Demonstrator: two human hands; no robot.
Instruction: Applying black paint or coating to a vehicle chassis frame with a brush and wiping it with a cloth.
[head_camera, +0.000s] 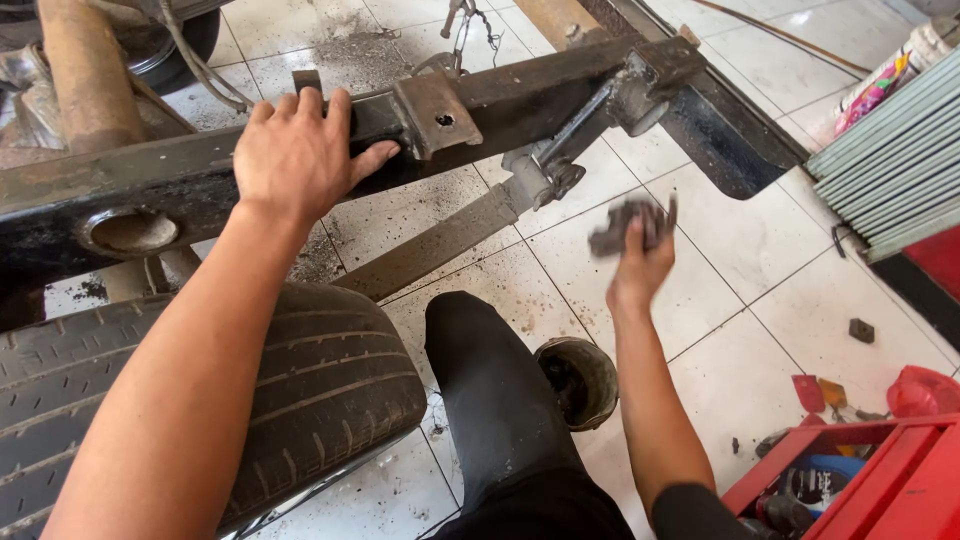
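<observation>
My left hand (298, 152) lies flat, fingers spread, on top of a rusty black steel frame rail (520, 95) that runs across the view. A flat leaf spring (430, 250) slants down from a bracket (545, 170) under the rail. My right hand (640, 262) is raised below the bracket and is closed on a dark, blurred metal part (632, 222); what kind of part it is I cannot tell.
A worn tyre (300, 380) sits under my left arm. My knee in black trousers (490, 390) is beside a small dirty pot (580, 378). A red toolbox (860, 480) stands at the lower right, grey metal strips (890, 170) at right. The floor is white tile.
</observation>
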